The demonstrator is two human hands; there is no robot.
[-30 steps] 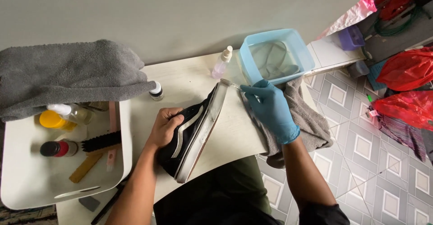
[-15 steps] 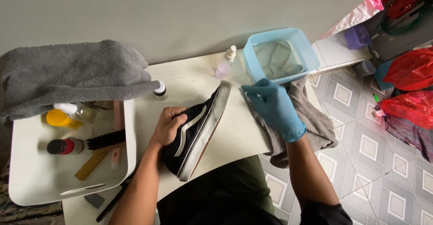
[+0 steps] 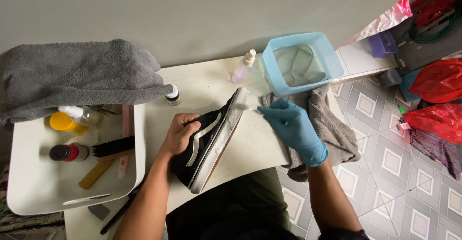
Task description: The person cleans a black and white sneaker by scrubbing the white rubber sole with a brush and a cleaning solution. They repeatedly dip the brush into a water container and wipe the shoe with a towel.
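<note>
Gripping black shoe [image 3: 208,141] left hand [image 3: 180,134]; gloved right hand [image 3: 291,124] at toe

Small tool in right hand [image 3: 292,127] too thin and blurred to identify. Left hand [image 3: 182,133] fingers partly hidden inside black shoe [image 3: 211,139]. Grey cloth [image 3: 332,129] partly covered by the glove; tray [image 3: 29,192] contents half under grey towel [image 3: 77,76].

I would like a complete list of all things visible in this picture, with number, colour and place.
shoe: 1, black with white sole, on table centre
table: 1, cream
tub: 1, light blue, table's far right
spray bottle: 1, clear, beside tub
grey cloth: 1, under right hand
grey towel: 1, far left
white tray: 1, left, holding bottles and a brush
left hand: bare, holding shoe
right hand: blue glove, holding a small tool at the sole
</note>
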